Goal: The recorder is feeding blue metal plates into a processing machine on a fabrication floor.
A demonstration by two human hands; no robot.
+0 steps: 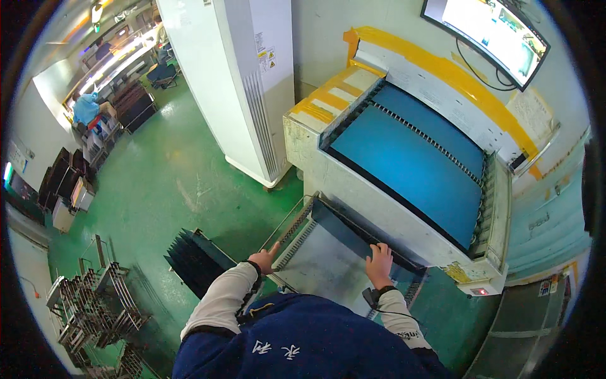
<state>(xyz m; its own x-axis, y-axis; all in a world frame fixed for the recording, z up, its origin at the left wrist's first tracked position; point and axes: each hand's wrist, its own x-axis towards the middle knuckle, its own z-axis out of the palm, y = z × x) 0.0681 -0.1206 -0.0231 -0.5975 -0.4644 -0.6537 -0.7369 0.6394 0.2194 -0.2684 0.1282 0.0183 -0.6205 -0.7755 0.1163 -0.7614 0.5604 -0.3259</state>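
In front of me stands a metal slotted rack (pixel 298 247) with toothed side rails. Dark flat panels (pixel 344 227) stand in its far end, beside the machine. My left hand (pixel 264 259) is closed around the rack's left rail, its index finger pointing along the teeth. Over on the right, my right hand (pixel 379 265) rests its outstretched fingers at the top edge of the dark panels. Its fingers are slightly apart, and the palm side is hidden. A dark band with a cable (pixel 372 297) circles my right wrist.
A conveyor machine (pixel 398 164) carrying blue panels stands just beyond the rack. More dark panels (pixel 201 262) stand in another rack at left; metal racks (pixel 95 303) are farther left. A tall white cabinet (pixel 233 82) stands ahead. A monitor (pixel 492 35) hangs upper right. A co-worker (pixel 88 110) sits far off.
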